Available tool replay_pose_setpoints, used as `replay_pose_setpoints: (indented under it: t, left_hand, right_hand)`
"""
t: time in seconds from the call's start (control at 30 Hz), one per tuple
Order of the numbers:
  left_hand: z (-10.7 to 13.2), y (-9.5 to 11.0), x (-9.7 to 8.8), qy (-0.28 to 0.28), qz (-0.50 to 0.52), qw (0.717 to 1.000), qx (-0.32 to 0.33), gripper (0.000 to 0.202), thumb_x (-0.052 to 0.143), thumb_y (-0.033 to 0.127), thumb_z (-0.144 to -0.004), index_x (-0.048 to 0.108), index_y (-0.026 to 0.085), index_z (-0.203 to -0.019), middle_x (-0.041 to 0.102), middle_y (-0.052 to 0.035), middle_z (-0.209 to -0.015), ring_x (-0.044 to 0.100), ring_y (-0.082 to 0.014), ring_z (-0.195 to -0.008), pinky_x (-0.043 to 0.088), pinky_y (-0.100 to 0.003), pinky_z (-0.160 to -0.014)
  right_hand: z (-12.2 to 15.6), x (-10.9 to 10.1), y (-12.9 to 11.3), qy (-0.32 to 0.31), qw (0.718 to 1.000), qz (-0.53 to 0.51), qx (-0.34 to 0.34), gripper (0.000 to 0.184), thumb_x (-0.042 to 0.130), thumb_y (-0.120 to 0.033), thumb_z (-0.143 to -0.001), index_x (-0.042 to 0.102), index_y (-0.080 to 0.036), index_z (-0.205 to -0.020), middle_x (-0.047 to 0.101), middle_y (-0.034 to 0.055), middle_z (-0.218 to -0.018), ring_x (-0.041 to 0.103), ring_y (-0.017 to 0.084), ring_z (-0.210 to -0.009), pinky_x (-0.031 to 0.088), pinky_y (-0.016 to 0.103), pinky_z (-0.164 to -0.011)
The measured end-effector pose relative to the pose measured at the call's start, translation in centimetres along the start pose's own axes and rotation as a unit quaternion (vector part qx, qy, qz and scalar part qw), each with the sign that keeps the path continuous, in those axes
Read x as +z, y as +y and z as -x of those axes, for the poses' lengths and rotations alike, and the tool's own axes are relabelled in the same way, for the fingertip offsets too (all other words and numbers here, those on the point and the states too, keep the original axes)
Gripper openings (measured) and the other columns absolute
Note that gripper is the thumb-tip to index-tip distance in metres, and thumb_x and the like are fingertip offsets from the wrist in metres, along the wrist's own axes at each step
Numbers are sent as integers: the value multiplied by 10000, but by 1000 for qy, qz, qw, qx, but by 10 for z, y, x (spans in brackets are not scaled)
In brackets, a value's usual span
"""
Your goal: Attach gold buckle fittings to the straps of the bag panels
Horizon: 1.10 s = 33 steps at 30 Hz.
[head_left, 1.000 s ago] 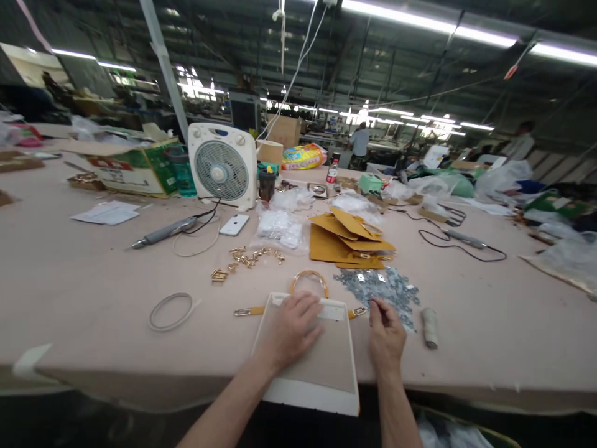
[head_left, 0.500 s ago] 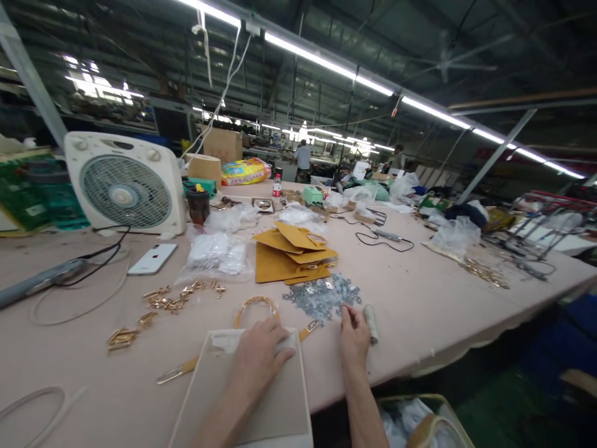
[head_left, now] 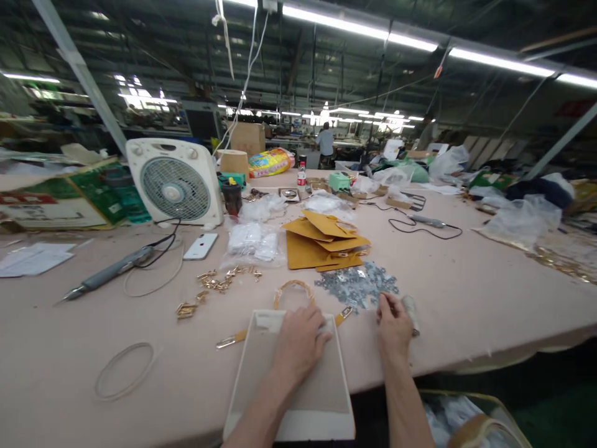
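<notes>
A pale handbag body (head_left: 326, 379) with a grey-beige panel lies at the table's front edge. A tan ring handle (head_left: 295, 284) is at its top, and tan tabs with gold buckles (head_left: 345, 313) stick out on both sides. My left hand (head_left: 302, 336) rests on the bag near its upper edge, thumb apart and fingers slightly bent. My right hand (head_left: 392, 320) has its fingertips pinched at the edge of a pile of small grey metal plates (head_left: 357, 283); what is between them is too small to make out. A thread spool (head_left: 411, 314) lies beside that hand.
Gold fittings (head_left: 217, 280) lie left of the bag. Behind are mustard pieces (head_left: 308, 252), a plastic packet (head_left: 254, 242), a phone (head_left: 201, 246) and a fan (head_left: 175, 183). Corded pen-like tools (head_left: 109, 272) lie on the table. A bin (head_left: 494, 404) stands below right.
The view has turned left, so everything sits further right in the picture. My left hand stays on the bag, and my right hand stays pinched by the metal plates.
</notes>
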<state>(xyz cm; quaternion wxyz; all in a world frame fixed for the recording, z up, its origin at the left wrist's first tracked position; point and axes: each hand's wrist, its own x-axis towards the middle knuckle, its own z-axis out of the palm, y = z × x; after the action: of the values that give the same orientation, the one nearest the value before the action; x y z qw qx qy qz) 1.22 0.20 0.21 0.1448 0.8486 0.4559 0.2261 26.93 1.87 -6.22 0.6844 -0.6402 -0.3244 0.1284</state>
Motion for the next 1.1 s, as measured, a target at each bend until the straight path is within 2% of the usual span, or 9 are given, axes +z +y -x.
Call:
replay_pose_setpoints:
  t: [0.07, 0.13, 0.3, 0.37, 0.53, 0.67, 0.87, 0.97, 1.1]
  left_hand:
    - [-2, 0, -1, -4, -3, 1000, -2, 143, 710, 349, -949, 655, 241, -1024, 679, -44, -1109, 603, -257, -1049, 408, -422, -893]
    - [-3, 1, -1, -6, -6, 1000, -5, 143, 712, 355, -948, 654, 239, -1009, 680, -40, -1099, 601, -257, -1043, 404, -424, -884]
    - [-4, 1, 1, 6, -11, 1000, -6, 127, 702, 348, -956, 644, 238, -978, 677, -35, -1075, 599, -256, -1030, 399, -419, -871]
    - [-3, 1, 2, 8, -13, 1000, -4, 114, 693, 341, -962, 646, 238, -974, 678, -35, -1066, 598, -255, -1028, 396, -417, -864]
    - [-4, 1, 2, 10, -16, 1000, -14, 89, 682, 322, -965, 660, 235, -969, 682, -42, -1059, 603, -253, -1016, 391, -413, -843]
    - [-1, 0, 3, 19, -6, 1000, -13, 74, 685, 314, -961, 672, 241, -969, 678, -30, -1048, 611, -245, -1031, 408, -410, -866]
    - [3, -5, 5, 39, 16, 999, -8, 455, 846, 490, -804, 665, 256, -1149, 655, -49, -1164, 606, -277, -1094, 457, -420, -917]
    - [2, -6, 8, 45, 22, 999, -8, 434, 839, 513, -809, 674, 260, -1120, 658, -48, -1141, 615, -275, -1069, 467, -411, -886]
    - [1, -6, 10, 53, 32, 998, -10, 423, 837, 522, -812, 683, 256, -1102, 660, -45, -1119, 619, -271, -1057, 477, -402, -878]
  right_hand:
    - [9, 3, -5, 8, 998, -53, 24, 494, 759, -559, -828, 756, -150, -1105, 620, -8, -712, 488, 122, -581, 402, 238, -528]
    - [21, 9, -13, -14, 995, -84, 46, 484, 797, -541, -799, 758, -156, -1088, 644, 5, -768, 498, 117, -608, 421, 237, -553]
    - [49, 24, -33, -191, 977, -66, 73, 439, 788, -543, -807, 756, -170, -1036, 672, 19, -753, 572, 159, -638, 493, 278, -596]
    - [57, 27, -38, -231, 970, -40, 60, 427, 767, -549, -831, 750, -177, -1039, 693, 29, -765, 603, 176, -649, 520, 298, -617]
    - [64, 25, -38, -272, 961, -7, 43, 421, 735, -554, -866, 746, -184, -1067, 730, 50, -829, 644, 193, -680, 535, 310, -634]
    - [63, 21, -35, -304, 952, 8, 16, 380, 751, -525, -869, 767, -190, -1048, 740, 53, -864, 660, 200, -747, 546, 321, -720]
    - [63, 18, -38, -337, 940, -20, 42, 380, 752, -536, -880, 753, -197, -1050, 706, 22, -771, 638, 183, -699, 524, 290, -673]
    - [65, 17, -40, -390, 920, -13, 42, 347, 751, -531, -886, 756, -201, -994, 699, 20, -758, 625, 182, -681, 504, 281, -650]
    - [68, 19, -42, -416, 909, 20, 11, 337, 730, -530, -899, 769, -205, -976, 754, 62, -912, 674, 223, -805, 526, 310, -748]
